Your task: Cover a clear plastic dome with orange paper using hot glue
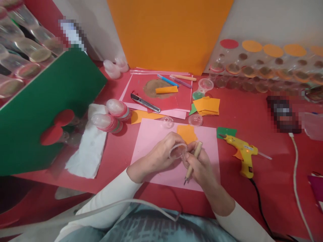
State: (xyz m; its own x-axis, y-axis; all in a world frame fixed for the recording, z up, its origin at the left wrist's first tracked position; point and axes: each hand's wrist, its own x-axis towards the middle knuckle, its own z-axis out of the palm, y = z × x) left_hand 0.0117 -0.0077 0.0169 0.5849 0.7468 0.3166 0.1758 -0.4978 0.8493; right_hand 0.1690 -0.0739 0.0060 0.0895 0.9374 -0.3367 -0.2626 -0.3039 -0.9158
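Observation:
A small clear round plastic cup [178,152], rim tilted up, is gripped by my left hand [158,153] over a pink sheet [153,134]. Closed around a wooden-handled tool [194,160] with a thin dark metal tip is my right hand [203,166]; the tip points down toward my body. The fingertips of my right hand also touch the cup's right side. An orange paper piece [186,131] lies just beyond my hands. Two clear domed plastic pieces [167,122] rest along the sheet's far edge.
A yellow glue gun [243,153] with a black cord lies right. Beyond are a box cutter [145,102], markers [168,80] and orange paper pieces [208,106]. Capped plastic containers [107,122] and a white cloth [88,148] are left, beside a green board [55,107]. A white cable [121,203] crosses in front.

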